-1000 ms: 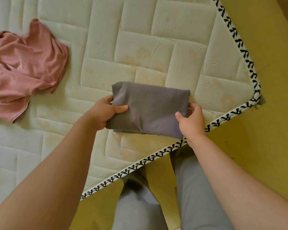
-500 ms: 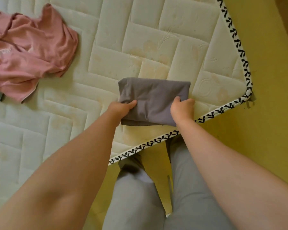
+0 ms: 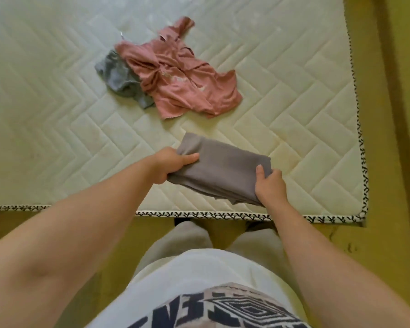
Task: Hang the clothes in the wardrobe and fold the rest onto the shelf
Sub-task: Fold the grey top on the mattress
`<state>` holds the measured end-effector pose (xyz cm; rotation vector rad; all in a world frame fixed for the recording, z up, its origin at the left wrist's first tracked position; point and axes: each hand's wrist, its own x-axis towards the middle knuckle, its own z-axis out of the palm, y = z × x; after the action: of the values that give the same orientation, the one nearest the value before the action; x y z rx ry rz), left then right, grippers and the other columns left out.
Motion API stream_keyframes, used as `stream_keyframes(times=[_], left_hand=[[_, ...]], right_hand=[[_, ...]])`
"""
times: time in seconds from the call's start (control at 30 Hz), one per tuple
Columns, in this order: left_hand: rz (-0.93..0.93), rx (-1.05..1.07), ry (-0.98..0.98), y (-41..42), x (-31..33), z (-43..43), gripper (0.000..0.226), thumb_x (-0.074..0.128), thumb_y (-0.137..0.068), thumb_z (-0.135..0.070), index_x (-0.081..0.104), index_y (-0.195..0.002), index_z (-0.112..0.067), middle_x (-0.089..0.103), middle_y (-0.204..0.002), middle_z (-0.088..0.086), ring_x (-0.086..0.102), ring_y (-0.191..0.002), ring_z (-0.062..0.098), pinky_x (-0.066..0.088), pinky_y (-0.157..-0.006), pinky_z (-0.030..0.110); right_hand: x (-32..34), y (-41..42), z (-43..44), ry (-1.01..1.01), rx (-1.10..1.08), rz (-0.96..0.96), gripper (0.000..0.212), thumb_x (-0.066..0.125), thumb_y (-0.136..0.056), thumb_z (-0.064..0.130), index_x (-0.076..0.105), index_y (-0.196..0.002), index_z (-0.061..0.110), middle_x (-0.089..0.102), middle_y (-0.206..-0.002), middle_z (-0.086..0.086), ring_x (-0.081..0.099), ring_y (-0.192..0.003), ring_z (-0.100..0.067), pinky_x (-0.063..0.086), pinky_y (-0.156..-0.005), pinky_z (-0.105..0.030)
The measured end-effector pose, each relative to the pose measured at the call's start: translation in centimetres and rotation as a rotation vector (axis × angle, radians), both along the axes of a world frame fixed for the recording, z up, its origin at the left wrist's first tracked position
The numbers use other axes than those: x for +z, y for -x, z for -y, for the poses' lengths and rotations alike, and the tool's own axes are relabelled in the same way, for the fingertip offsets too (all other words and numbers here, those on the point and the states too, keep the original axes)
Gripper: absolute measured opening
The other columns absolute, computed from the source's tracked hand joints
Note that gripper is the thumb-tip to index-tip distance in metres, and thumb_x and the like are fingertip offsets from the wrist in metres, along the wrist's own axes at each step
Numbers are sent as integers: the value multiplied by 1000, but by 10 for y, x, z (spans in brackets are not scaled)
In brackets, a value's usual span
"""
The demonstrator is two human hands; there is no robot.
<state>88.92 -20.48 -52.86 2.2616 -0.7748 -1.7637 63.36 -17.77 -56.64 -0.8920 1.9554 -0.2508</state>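
Note:
A folded grey-brown garment (image 3: 223,169) lies near the front edge of the quilted mattress (image 3: 57,114). My left hand (image 3: 169,165) grips its left end, thumb on top. My right hand (image 3: 269,185) grips its right front corner, thumb on top as well. Further back on the mattress a crumpled pink garment (image 3: 182,81) lies spread out. It partly covers a small grey garment (image 3: 120,75) at its left.
The mattress has a black-and-white patterned border (image 3: 223,215) along its front and right edges. Yellow floor (image 3: 388,162) runs along the right and in front. My legs in light grey trousers (image 3: 189,237) stand against the front edge.
The view has swung, so the pink garment now sits in the middle and the mattress edge runs level. Both hands keep their hold on the folded garment.

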Motion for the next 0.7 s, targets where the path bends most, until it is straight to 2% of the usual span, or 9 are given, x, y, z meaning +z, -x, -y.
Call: stream_keyframes(times=[0.1,0.2,0.23,0.3,0.37,0.4,0.47,0.57,0.7], left_hand=[[8,149,132,-70,61,-38,43,78,-81,-48,57,-87,-11,63,-91,6,61,-83,20,47,-66,28],[72,335,278,-140,124,-95,36,76,-85,-41,57,-78,-11,61,-76,3,58,-71,19,42,-57,26],[98,398,323,-160,145,-116,36,76,-84,-42,61,-80,-10,66,-76,4,62,-73,21,46,-58,28],[161,520,432,-196,185,-164,49,79,-75,-56,70,-92,-11,75,-87,6,71,-83,25,56,-73,33],[219,648,591,-220,226,-216,71,80,-59,-68,72,-102,-12,77,-99,4,73,-95,23,55,-91,42],[245,726,669,-228,245,-241,76,82,-56,-68,72,-105,-11,77,-103,4,72,-99,22,53,-95,42],[331,886,781,-233,283,-292,71,86,-60,-60,71,-107,-10,76,-107,4,71,-102,19,52,-94,38],[551,1118,874,-223,344,-371,53,84,-71,-43,70,-107,-8,77,-102,2,72,-97,14,54,-83,26],[866,1288,942,-193,420,-470,34,77,-75,-35,70,-95,-9,77,-87,-2,70,-79,5,51,-68,15]], right_hand=[[44,-71,2,68,112,62,51,42,-102,48,45,-128,4,58,-126,-18,56,-112,-36,44,-87,-38],[98,-153,10,193,293,140,47,43,-101,49,48,-120,6,60,-116,-14,57,-106,-34,45,-84,-39],[119,-182,11,249,359,181,43,44,-102,47,48,-117,6,60,-111,-12,57,-105,-34,43,-81,-37],[161,-237,9,370,492,272,36,45,-102,42,49,-111,7,59,-102,-8,57,-100,-32,37,-75,-34],[205,-289,-3,476,637,360,34,46,-103,40,49,-106,7,59,-91,-4,57,-90,-30,35,-71,-33],[227,-312,-13,524,703,407,32,45,-103,41,48,-104,8,57,-85,0,55,-84,-27,33,-68,-33],[270,-352,-38,593,831,509,29,44,-103,42,46,-104,13,54,-80,7,52,-73,-18,32,-60,-33],[330,-402,-93,655,996,701,21,42,-103,43,42,-107,22,51,-80,12,45,-68,2,29,-54,-15],[402,-446,-184,679,1163,1014,21,41,-102,45,39,-109,25,51,-84,12,46,-68,3,28,-50,-16]])
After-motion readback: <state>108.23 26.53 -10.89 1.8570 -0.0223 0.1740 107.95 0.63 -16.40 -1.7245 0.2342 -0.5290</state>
